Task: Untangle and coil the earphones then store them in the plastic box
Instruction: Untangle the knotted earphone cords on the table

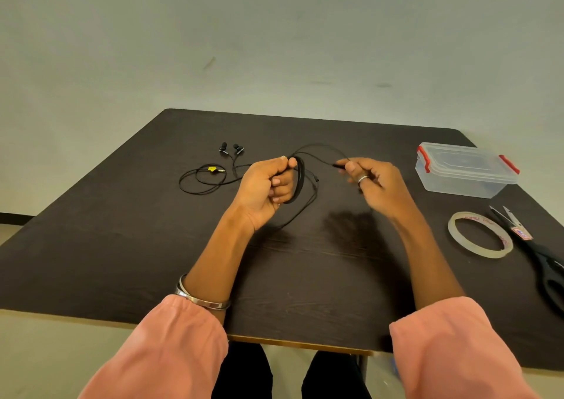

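My left hand (268, 185) is closed around a coil of black earphone cable (300, 178), held a little above the dark table (152, 246). My right hand (372, 182) pinches the free end of that same cable near its plug (337, 165); a loop arches between the two hands. A second pair of black earphones (213, 169) lies loose on the table to the far left, buds at the back, with a yellow tag near its plug. The clear plastic box (467, 169) with red clips stands shut at the far right.
A roll of tape (479, 235) lies flat at the right, with black scissors (537, 246) beside it near the table's right edge. The table's near edge runs just above my knees.
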Tool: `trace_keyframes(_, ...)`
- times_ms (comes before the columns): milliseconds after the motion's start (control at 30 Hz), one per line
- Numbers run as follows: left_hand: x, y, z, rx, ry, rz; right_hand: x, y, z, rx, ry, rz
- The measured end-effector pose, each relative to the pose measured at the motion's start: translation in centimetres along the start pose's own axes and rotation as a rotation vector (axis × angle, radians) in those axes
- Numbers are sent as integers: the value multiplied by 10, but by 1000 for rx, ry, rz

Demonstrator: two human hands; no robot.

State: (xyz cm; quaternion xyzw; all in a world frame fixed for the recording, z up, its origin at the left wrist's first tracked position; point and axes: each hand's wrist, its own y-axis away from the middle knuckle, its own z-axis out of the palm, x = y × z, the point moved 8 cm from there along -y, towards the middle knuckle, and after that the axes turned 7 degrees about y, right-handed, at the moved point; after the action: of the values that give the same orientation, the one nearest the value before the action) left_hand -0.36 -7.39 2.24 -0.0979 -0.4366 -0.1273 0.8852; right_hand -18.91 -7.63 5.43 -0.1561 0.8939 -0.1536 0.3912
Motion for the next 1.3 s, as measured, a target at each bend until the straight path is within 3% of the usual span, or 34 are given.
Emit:
trace_keyframes(100, -2, 1, 2, 19, -99, -7, -8, 1, -1, 98, 278, -48)
trace_keyframes(200, -5, 1, 4, 48, -234, -8, -47, 9, -1, 257, 591, -274)
trace_keyframes(333, -8, 3, 7, 34, -386, -13, -67, 13, 23, 255, 770, -458)
trace_keyframes(400, -10, 4, 9, 20, -406, -37, -67, 11, 28, 290, 733, -521)
trace_keyframes(467, -11, 5, 9, 7, -349, -56, -61, 9, 25, 244, 539, -525)
trace_keyframes(600, -12, 3, 11, -59, -49, -95, -45, 2, 22, 67, 132, -331)
trace_keyframes(800, -2, 2, 11, -75, 298, -24, -40, 3, 47, -107, 185, -241)
trace_keyframes(1033, 13, 2, -4, 73, 275, 161, -32, 10, 62, -214, 87, -64)
trace_keyframes(1167, 22, 6, -11, 161, 208, 260, -49, 18, 73, -347, 261, -188)
trace_keyframes(1300, 25, 6, -13, 197, 107, 340, -63, 26, 79, -366, 511, -361)
